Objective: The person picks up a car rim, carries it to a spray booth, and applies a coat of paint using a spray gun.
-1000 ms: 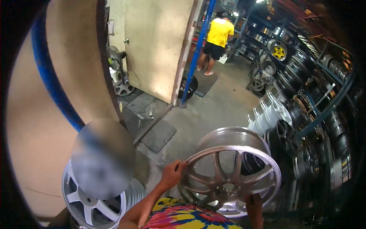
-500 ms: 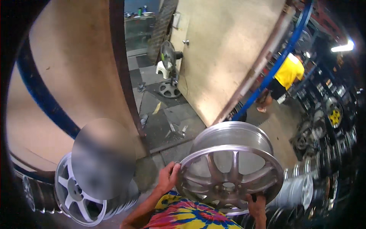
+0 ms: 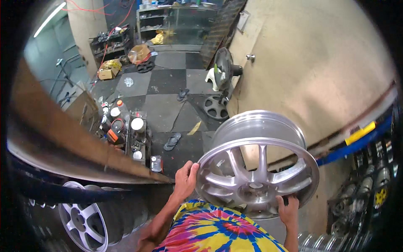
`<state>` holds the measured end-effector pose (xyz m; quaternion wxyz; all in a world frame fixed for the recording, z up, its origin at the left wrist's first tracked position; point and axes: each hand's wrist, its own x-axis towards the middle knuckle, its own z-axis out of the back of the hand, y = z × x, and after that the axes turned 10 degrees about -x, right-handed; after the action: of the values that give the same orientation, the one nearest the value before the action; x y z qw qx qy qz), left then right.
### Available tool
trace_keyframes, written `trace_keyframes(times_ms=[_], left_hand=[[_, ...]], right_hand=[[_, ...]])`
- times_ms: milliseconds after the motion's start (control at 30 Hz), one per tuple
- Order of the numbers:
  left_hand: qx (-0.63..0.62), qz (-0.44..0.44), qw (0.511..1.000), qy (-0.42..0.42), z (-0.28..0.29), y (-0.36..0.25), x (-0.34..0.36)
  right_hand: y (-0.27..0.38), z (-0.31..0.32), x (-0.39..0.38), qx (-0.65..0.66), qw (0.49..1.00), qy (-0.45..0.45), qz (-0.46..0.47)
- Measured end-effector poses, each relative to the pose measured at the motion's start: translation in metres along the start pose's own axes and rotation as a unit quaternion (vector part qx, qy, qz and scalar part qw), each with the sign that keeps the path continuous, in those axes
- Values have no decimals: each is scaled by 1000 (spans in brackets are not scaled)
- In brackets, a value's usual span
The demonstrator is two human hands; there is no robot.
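I carry a silver multi-spoke alloy wheel in front of my tie-dye shirt. My left hand is closed round the left edge of its rim, thumb up. My right hand grips the wheel low on the right among the spokes; some of its fingers are hidden behind the metal. A light silver five-spoke wheel stands low at the left, below the dark door frame.
A doorway opens onto a checkered floor with sandals, a bottle-laden stand, a fan, shelves and boxes. An open door stands at right; racks of wheels line the lower right.
My view has swung left to face the doorway, bringing the room inside into sight. The held wheel has come with me and sits slightly higher; the co-worker in yellow is out of view.
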<state>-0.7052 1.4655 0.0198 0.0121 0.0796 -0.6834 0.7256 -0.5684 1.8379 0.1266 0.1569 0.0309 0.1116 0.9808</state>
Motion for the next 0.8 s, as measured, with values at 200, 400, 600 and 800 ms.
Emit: trace_keyframes(times_ms=[200, 400, 600, 800], left_hand=[[12, 23, 993, -111, -34, 2, 109], [23, 45, 976, -213, -24, -2, 198], [41, 50, 941, -331, -1, 16, 291], [28, 29, 917, -398, 66, 78, 432]], right_hand=[[13, 4, 209, 15, 988, 32, 150], [108, 9, 388, 23, 974, 108, 199], [220, -12, 535, 64, 935, 121, 327], [352, -88, 676, 69, 898, 87, 425]])
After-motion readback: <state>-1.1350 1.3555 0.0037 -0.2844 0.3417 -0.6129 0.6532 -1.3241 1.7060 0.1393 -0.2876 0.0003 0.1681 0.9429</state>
